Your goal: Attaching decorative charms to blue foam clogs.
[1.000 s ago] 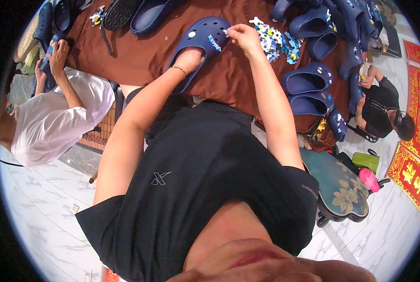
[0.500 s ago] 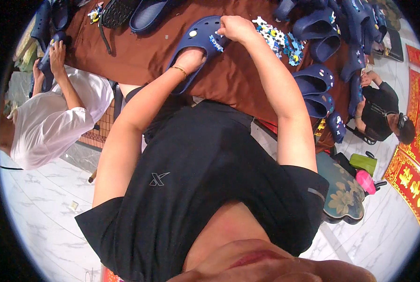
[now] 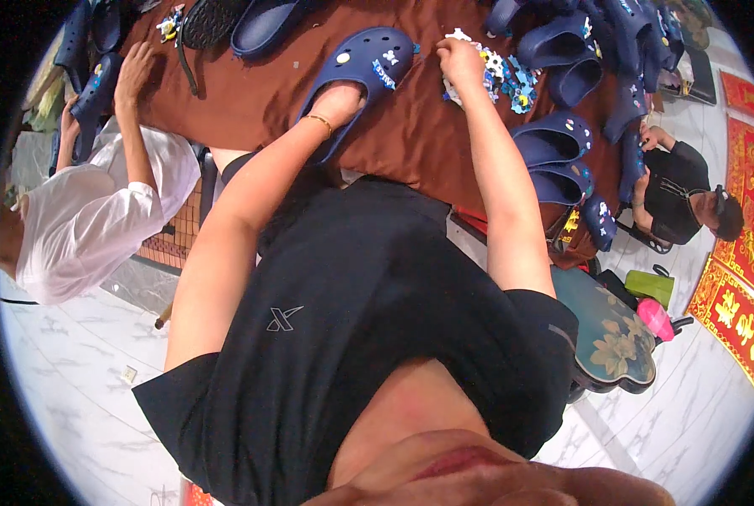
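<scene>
Left hand: We see the left hand (image 3: pixel 337 104) inside the navy clog (image 3: pixel 367 56); its fingers are hidden, so we cannot tell whether they spread or curl.
Right hand: We find the right hand (image 3: pixel 461 63) at the left side of the charms (image 3: pixel 518 88), fingers drawn in narrow; whether they pinch one, we cannot tell.
Clog: Over the brown cloth (image 3: pixel 250 105), toe pointing away and rightward, decorations on its holed upper.
Handling: We judge it light, springy foam, hardly fragile; best held from inside, beneath the upper, or by the rim. The charms look small and fiddly, suited to a fingertip pinch.
Arms: Left forearm slants rightward into the opening; right forearm reaches forward, leaning left, its hand apart from the clog.
Surroundings: We note more clogs (image 3: pixel 554 139) at right, a white-shirted co-worker (image 3: pixel 99 219) at left, a black-shirted one (image 3: pixel 689 190) at far right.
</scene>
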`<action>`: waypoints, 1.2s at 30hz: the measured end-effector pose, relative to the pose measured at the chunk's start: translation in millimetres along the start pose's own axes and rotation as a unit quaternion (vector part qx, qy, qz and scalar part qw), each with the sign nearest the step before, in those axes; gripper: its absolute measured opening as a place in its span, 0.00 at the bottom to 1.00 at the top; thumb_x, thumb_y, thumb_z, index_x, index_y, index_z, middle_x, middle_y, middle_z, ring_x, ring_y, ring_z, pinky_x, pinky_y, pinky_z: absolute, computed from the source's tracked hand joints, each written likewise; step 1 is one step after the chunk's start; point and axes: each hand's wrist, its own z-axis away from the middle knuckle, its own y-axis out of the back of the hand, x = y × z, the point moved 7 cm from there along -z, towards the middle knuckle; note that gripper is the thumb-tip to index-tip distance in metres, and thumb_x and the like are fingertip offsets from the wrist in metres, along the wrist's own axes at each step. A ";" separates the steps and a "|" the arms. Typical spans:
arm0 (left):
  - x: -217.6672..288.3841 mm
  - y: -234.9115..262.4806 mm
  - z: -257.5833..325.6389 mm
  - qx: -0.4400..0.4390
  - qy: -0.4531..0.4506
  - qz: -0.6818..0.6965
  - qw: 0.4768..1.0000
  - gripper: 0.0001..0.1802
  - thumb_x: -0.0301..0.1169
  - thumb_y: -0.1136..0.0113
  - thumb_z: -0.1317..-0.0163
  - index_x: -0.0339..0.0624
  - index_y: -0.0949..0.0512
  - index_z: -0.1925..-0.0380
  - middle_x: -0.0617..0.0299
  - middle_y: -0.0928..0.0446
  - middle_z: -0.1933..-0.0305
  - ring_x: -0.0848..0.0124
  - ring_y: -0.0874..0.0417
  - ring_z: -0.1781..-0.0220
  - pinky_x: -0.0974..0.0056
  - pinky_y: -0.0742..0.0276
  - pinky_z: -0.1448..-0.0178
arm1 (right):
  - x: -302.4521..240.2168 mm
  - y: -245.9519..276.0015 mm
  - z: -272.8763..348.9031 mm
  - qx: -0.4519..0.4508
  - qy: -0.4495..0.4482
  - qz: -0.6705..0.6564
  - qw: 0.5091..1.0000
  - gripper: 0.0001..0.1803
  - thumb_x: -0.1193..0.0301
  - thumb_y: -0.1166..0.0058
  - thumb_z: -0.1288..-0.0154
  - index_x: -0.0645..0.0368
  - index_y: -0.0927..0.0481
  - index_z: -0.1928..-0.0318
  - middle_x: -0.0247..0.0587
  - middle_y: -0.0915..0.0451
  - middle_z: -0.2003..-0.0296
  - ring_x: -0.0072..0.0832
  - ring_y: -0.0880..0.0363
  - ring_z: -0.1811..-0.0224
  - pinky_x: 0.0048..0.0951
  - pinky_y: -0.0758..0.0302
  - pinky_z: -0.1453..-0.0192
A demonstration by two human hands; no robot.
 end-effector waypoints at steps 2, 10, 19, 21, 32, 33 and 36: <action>-3.7 0.3 0.3 0.036 -0.009 0.005 0.999 0.19 0.35 0.54 0.47 0.36 0.27 0.58 0.41 0.27 0.57 0.48 0.25 0.57 0.51 0.31 0.50 | -19.7 -12.1 0.7 0.007 0.086 0.129 0.988 0.11 0.62 0.47 0.47 0.45 0.19 0.62 0.39 0.22 0.65 0.38 0.26 0.58 0.42 0.31 0.55; 1.9 1.3 -0.9 0.072 -0.058 0.016 0.996 0.16 0.36 0.52 0.46 0.36 0.25 0.64 0.41 0.26 0.60 0.48 0.25 0.59 0.50 0.31 0.52 | -44.3 -25.8 1.6 0.061 0.136 0.152 0.977 0.11 0.65 0.45 0.49 0.49 0.20 0.63 0.40 0.23 0.65 0.41 0.27 0.58 0.42 0.31 0.55; 1.5 1.9 0.9 0.069 -0.048 0.024 0.996 0.16 0.33 0.53 0.48 0.35 0.25 0.63 0.41 0.26 0.61 0.48 0.24 0.60 0.50 0.29 0.54 | -62.1 -4.7 -13.4 0.069 0.053 -0.123 0.989 0.11 0.68 0.42 0.54 0.56 0.21 0.68 0.45 0.21 0.68 0.42 0.23 0.63 0.36 0.28 0.56; 4.2 7.6 2.6 0.085 -0.054 0.027 0.995 0.15 0.31 0.54 0.49 0.36 0.25 0.64 0.41 0.26 0.62 0.48 0.24 0.62 0.51 0.29 0.55 | -96.4 -6.8 -9.9 0.057 0.177 -0.142 0.972 0.10 0.68 0.43 0.53 0.55 0.20 0.68 0.44 0.21 0.68 0.41 0.23 0.64 0.36 0.28 0.56; 2.1 4.6 2.6 0.063 -0.050 0.052 0.995 0.17 0.31 0.54 0.49 0.37 0.27 0.59 0.41 0.27 0.57 0.50 0.25 0.56 0.52 0.31 0.49 | -136.8 -15.4 11.7 0.027 0.326 0.048 0.944 0.06 0.67 0.46 0.50 0.48 0.18 0.71 0.32 0.22 0.69 0.30 0.26 0.59 0.36 0.34 0.54; -0.9 1.8 1.0 0.061 -0.050 0.053 0.995 0.17 0.31 0.54 0.49 0.37 0.27 0.59 0.41 0.27 0.57 0.50 0.25 0.56 0.52 0.31 0.49 | -138.2 -15.6 14.7 0.017 0.334 0.066 0.940 0.07 0.68 0.47 0.50 0.48 0.18 0.71 0.32 0.22 0.68 0.30 0.27 0.58 0.37 0.34 0.54; -1.9 1.4 -1.7 0.045 -0.038 0.031 0.998 0.17 0.33 0.54 0.48 0.37 0.27 0.60 0.41 0.27 0.58 0.48 0.25 0.57 0.51 0.31 0.50 | -148.3 -10.7 24.9 -0.010 0.343 0.139 0.929 0.09 0.71 0.49 0.50 0.48 0.17 0.68 0.31 0.23 0.64 0.30 0.29 0.55 0.37 0.35 0.53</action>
